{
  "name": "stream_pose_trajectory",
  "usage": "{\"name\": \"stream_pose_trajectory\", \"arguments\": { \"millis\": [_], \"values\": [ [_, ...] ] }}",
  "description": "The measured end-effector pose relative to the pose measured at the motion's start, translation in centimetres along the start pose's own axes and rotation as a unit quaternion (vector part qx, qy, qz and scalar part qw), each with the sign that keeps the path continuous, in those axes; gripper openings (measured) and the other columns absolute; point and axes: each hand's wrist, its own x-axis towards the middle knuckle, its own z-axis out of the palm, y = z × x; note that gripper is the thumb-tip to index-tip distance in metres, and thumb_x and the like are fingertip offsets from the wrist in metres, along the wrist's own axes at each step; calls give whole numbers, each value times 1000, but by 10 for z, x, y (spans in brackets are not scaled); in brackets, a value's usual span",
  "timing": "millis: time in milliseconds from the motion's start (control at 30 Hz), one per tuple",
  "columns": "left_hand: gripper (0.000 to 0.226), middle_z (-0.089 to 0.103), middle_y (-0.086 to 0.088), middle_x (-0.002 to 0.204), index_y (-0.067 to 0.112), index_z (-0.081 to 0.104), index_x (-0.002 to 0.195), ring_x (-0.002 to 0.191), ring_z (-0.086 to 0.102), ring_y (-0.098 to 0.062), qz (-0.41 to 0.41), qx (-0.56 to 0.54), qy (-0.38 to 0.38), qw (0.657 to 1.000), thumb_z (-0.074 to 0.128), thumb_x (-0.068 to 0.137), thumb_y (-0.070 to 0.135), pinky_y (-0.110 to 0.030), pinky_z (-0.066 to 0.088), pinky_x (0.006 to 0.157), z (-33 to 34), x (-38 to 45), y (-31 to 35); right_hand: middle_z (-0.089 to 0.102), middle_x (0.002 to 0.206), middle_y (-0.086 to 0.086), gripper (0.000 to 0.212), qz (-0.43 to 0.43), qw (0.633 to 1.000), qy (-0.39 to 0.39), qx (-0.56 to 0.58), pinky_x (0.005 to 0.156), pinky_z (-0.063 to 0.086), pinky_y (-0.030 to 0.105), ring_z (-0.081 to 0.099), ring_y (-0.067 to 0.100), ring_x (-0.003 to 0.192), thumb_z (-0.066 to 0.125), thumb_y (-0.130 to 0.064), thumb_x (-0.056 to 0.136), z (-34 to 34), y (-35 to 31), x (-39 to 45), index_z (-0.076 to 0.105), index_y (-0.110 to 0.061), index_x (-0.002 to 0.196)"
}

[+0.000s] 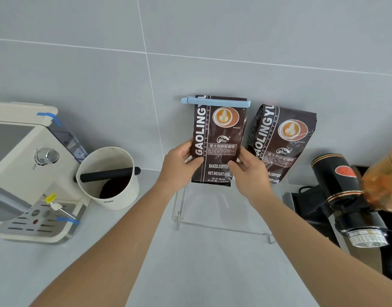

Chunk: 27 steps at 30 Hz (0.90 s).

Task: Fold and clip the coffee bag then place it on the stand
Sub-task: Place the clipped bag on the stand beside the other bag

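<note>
A dark brown coffee bag (219, 138) stands upright at the back left of a clear acrylic stand (221, 227), against the grey tiled wall. Its top is folded over and a light blue clip (215, 102) runs across the fold. My left hand (179, 167) grips the bag's left edge and my right hand (248, 171) grips its lower right edge. A second coffee bag (283, 140) of the same kind leans on the wall just to the right, on the same stand, with no clip on it.
A cream espresso machine (31, 173) stands at the left. Beside it is a white knock box (108, 178) with a black bar and coffee grounds. A black grinder (350, 200) with an amber hopper (385, 180) sits at the right.
</note>
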Motion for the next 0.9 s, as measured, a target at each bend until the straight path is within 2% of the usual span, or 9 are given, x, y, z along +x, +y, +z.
{"name": "stream_pose_trajectory", "arguments": {
  "millis": [133, 233, 333, 500, 667, 767, 833, 867, 900],
  "values": [
    [57, 69, 11, 117, 21, 53, 135, 109, 63, 4, -6, 20, -6, 1000, 68, 83, 4, -11, 48, 91, 0, 2, -1, 71, 103, -33, 54, 10, 1000, 0, 3, 89, 56, 29, 68, -2, 102, 57, -14, 91, 3, -3, -1, 56, -63, 114],
    [57, 68, 12, 117, 21, 53, 135, 108, 63, 5, -6, 25, 1, 1000, 68, 83, 3, -12, 48, 92, 2, 2, 0, 72, 103, -32, 53, 9, 1000, 2, 1, 90, 56, 30, 68, -1, 102, 57, -17, 90, 3, -6, -2, 55, -66, 109],
    [56, 67, 11, 117, 22, 53, 135, 108, 62, 3, -10, 31, 7, 999, 69, 84, 4, -14, 48, 93, 4, 2, 1, 73, 108, -24, 48, -2, 1000, -6, 5, 90, 56, 33, 70, 4, 100, 55, -18, 88, 1, -6, -2, 58, -59, 112],
    [52, 71, 3, 118, 21, 56, 131, 108, 66, -9, -25, 52, 10, 998, 69, 83, 5, -28, 52, 96, 3, 2, 7, 73, 110, -21, 42, 3, 999, -29, -17, 73, 56, 22, 70, 6, 97, 54, -19, 90, -4, -11, -3, 59, -45, 123],
    [35, 75, 0, 108, 20, 65, 117, 99, 70, -17, -65, 119, 2, 991, 68, 83, 14, -35, 54, 92, 0, -3, 15, 78, 102, -12, 37, 12, 999, -39, -35, 89, 55, 37, 70, 16, 98, 53, -22, 89, -14, -21, -11, 65, -54, 104],
    [26, 70, 5, 98, 19, 67, 110, 96, 67, -20, -110, 116, 6, 987, 67, 84, 20, -22, 48, 78, -7, -14, 18, 74, 104, 8, 26, -11, 998, -48, -27, 93, 51, 51, 65, 31, 104, 51, -18, 90, -24, -29, -20, 69, -33, 101],
    [40, 65, 4, 106, 15, 62, 123, 96, 63, -14, -156, 69, 19, 985, 69, 85, 23, -20, 45, 76, -13, -24, 24, 77, 99, -1, 29, -17, 998, -53, -15, 81, 57, 45, 69, 18, 97, 51, -18, 91, -31, -36, -28, 72, -34, 102],
    [42, 66, 4, 111, 15, 62, 125, 96, 63, -10, -168, 46, 19, 984, 70, 84, 23, -20, 46, 76, -16, -30, 30, 78, 96, -13, 34, -19, 998, -60, -5, 75, 56, 33, 70, 3, 90, 52, -18, 91, -34, -42, -34, 74, -43, 99],
    [41, 67, 2, 113, 15, 63, 124, 98, 64, -8, -173, 11, 14, 985, 70, 84, 23, -21, 49, 80, -19, -37, 34, 77, 94, -23, 38, -18, 997, -69, 15, 78, 52, 25, 68, -6, 88, 54, -18, 91, -37, -46, -38, 75, -49, 96]
  ]
}}
